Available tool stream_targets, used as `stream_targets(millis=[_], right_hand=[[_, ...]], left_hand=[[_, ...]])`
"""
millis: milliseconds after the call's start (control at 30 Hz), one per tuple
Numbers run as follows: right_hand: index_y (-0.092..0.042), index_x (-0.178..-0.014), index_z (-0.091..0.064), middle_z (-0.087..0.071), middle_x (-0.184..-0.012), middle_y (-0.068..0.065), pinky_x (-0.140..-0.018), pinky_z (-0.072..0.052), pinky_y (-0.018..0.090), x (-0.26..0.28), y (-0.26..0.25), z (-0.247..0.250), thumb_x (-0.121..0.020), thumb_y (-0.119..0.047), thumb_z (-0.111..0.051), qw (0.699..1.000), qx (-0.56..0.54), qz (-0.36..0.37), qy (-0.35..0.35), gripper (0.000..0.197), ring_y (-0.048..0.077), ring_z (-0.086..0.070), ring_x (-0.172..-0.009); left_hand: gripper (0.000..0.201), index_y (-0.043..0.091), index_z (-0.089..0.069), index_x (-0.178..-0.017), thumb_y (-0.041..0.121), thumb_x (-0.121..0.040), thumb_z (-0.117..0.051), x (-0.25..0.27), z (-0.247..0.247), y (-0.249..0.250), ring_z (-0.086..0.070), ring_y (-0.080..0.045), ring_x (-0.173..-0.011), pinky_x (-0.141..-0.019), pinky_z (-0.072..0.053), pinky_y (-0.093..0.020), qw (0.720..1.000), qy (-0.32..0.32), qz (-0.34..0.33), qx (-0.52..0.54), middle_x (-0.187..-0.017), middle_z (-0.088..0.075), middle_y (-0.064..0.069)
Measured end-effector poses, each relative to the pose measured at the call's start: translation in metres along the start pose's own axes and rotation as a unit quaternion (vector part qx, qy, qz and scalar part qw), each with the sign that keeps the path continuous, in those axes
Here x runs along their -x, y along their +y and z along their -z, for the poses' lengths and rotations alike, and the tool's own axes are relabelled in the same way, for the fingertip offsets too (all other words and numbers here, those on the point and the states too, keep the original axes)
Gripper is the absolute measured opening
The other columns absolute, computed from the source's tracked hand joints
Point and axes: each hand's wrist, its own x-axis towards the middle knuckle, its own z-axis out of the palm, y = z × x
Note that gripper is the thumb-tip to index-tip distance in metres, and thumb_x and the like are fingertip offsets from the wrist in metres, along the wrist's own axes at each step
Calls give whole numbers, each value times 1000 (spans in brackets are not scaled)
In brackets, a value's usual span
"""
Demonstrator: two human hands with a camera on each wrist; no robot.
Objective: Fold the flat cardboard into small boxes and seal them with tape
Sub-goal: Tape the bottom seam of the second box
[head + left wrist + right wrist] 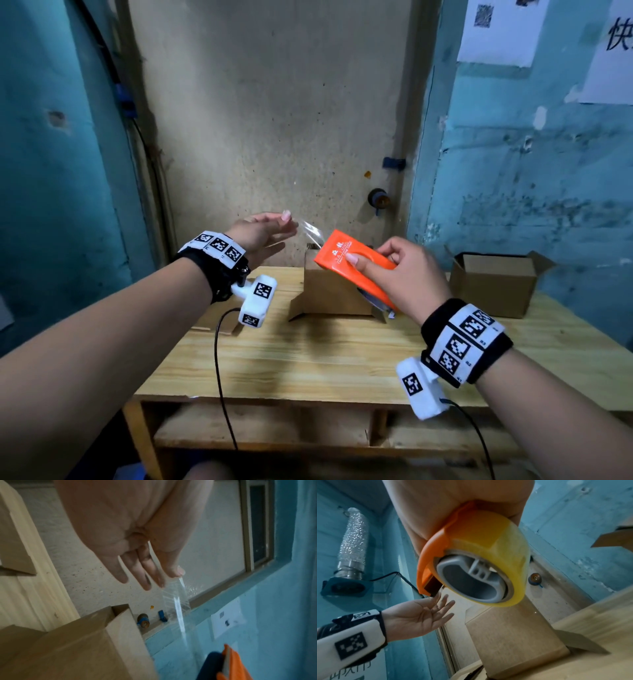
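Note:
Above the wooden table [308, 363] my right hand [373, 256] grips an orange tape dispenser [346, 255] that holds a yellowish tape roll [489, 545]. A strip of clear tape [311, 231] runs from it to my left hand [290, 222], which pinches the tape's end between thumb and forefinger; the other fingers [145, 582] are straight. In the left wrist view the clear tape [176, 601] hangs taut toward the dispenser [235, 666]. Below and behind the dispenser a folded brown box [332, 294] stands on the table with its flaps spread at its base.
A second cardboard box [493, 284] with open flaps stands at the back right of the table. Flat cardboard [212, 320] lies at the left edge, under my left wrist. A plaster wall and blue walls close in behind. Cables hang from both wrist cameras.

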Motion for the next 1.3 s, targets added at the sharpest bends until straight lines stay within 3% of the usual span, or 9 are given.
stream_targets(millis=[100, 267, 500, 600, 767, 967, 1100, 1200, 1300], right_hand=[[-27, -80, -61, -67, -64, -13, -57, -54, 39, 3, 1, -3, -56, -82, -79, 999, -15, -19, -33, 62, 8, -64, -58], [-26, -81, -56, -61, -56, -12, -56, -50, 41, 13, -5, -15, -56, -80, -78, 999, -27, -20, -39, 63, 9, -55, -51], [-24, -83, -58, -70, -66, -10, -62, -56, 45, 29, 12, -1, -54, -83, -76, 997, -27, -53, -50, 68, 16, -68, -61], [-23, -84, -59, -74, -72, -7, -67, -62, 52, 31, 16, -4, -51, -84, -76, 994, -57, -68, -58, 72, 19, -73, -66], [-24, -84, -58, -71, -67, -3, -65, -57, 48, 31, 17, 6, -56, -84, -75, 998, -11, -46, -45, 68, 21, -69, -65], [-27, -82, -57, -67, -72, -13, -70, -55, 42, 19, 42, 9, -58, -84, -75, 995, 62, -62, -41, 64, 11, -65, -70], [-31, -91, -57, -67, -84, -14, -71, -56, 38, 13, 56, 11, -61, -85, -74, 989, 127, -50, -60, 64, 10, -65, -78], [-31, -100, -60, -56, -73, -17, -59, -40, 31, 8, 63, 15, -69, -77, -77, 987, 143, -18, -72, 58, 4, -56, -69], [-37, -113, -61, -60, -89, -17, -67, -45, 31, 0, 75, 18, -75, -83, -67, 970, 225, 4, -96, 60, 14, -64, -85]], left_hand=[[13, 14, -70, -82, 22, -91, -74, -4, 3, -7, -72, -13, -78, -90, -55, -35, 996, 38, -43, -72, -79, -77, -5], [16, 11, -70, -79, 21, -91, -75, -9, -2, -5, -71, -9, -62, -69, -57, -24, 987, 69, -63, -132, -66, -74, -2], [22, 8, -61, -73, 10, -91, -74, -19, 4, 5, -62, -6, -39, -45, -55, -19, 979, 187, -29, -75, -47, -63, 0], [24, 11, -60, -72, 13, -91, -75, -22, 7, 4, -62, -3, -40, -44, -51, -17, 976, 190, -22, -104, -48, -64, 2], [25, 11, -57, -75, 13, -94, -71, -26, 19, 4, -59, -3, -36, -55, -50, -24, 971, 222, -16, -84, -51, -62, -2], [17, 14, -67, -82, 24, -91, -76, -13, 25, 8, -67, -12, -65, -66, -56, -27, 974, 189, -59, -106, -57, -70, 5], [19, 15, -74, -89, 34, -92, -74, 8, 7, 15, -63, 0, -71, -64, -45, -14, 949, 181, -145, -212, -79, -72, 9], [19, 15, -73, -88, 34, -93, -73, 20, -7, 21, -67, -11, -88, -81, -49, -24, 936, 179, -208, -222, -96, -76, -2], [21, 25, -72, -80, 45, -89, -74, 25, -18, 24, -51, -18, -131, -111, -39, -41, 920, 189, -218, -265, -141, -60, -1]])
